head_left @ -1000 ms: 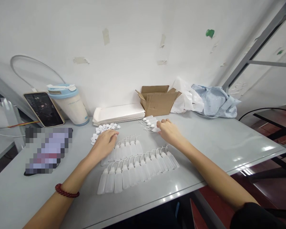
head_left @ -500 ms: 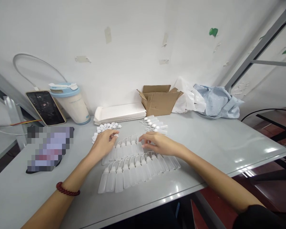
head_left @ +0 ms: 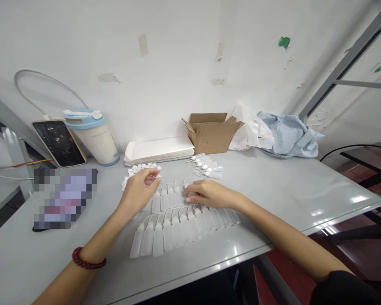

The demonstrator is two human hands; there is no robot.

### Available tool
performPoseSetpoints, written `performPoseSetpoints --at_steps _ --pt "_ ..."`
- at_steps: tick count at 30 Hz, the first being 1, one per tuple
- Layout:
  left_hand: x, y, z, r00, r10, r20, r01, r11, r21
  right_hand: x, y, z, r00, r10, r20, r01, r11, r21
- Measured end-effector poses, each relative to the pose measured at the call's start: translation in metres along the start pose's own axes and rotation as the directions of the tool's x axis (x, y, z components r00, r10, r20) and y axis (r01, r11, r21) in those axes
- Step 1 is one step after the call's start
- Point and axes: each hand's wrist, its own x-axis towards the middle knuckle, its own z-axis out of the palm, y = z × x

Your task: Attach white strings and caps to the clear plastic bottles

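Note:
My left hand [head_left: 140,187] is over the left end of the back row of bottles, thumb and fingertips pinched around what looks like a small white cap [head_left: 159,178]. Beside it lies a pile of white caps [head_left: 136,169]. My right hand [head_left: 209,193] curls its fingers on a translucent bottle at the right end of that row; the hand hides most of the bottle. Several squeeze bottles with white tops and thin cords [head_left: 167,199] lie there side by side. A longer front row of similar bottles [head_left: 158,241] lies closer to me.
Behind are a stack of white envelopes or boards [head_left: 160,150], an open cardboard box [head_left: 214,137], a white plastic bag [head_left: 249,129] and blue cloth [head_left: 285,135]. More corded bottles [head_left: 212,169] lie before the box. At left stand a phone [head_left: 59,144] and a tumbler [head_left: 97,140].
My left hand has shifted slightly up and right, towards the right hand. My right hand has lowered a little, its fingers curling further in. The bottle rows stay in place.

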Motion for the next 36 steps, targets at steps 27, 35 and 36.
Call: performPoseSetpoints --at_steps 27,35,36 --pt "-0.020 0.033 0.000 0.929 0.108 0.355 0.026 0.936 -0.351 -0.008 -0.016 -0.006 0.997 -0.066 -0.040 0.077 0.903 0.422" --pt "-0.020 0.030 0.000 0.896 0.045 0.441 0.109 0.942 -0.318 -0.007 -0.015 -0.005 0.998 -0.028 -0.057 0.049 0.901 0.430" --pt "-0.021 0.031 0.000 0.892 0.041 0.451 0.122 0.937 -0.326 -0.007 -0.015 -0.006 0.998 -0.023 -0.052 0.043 0.898 0.438"
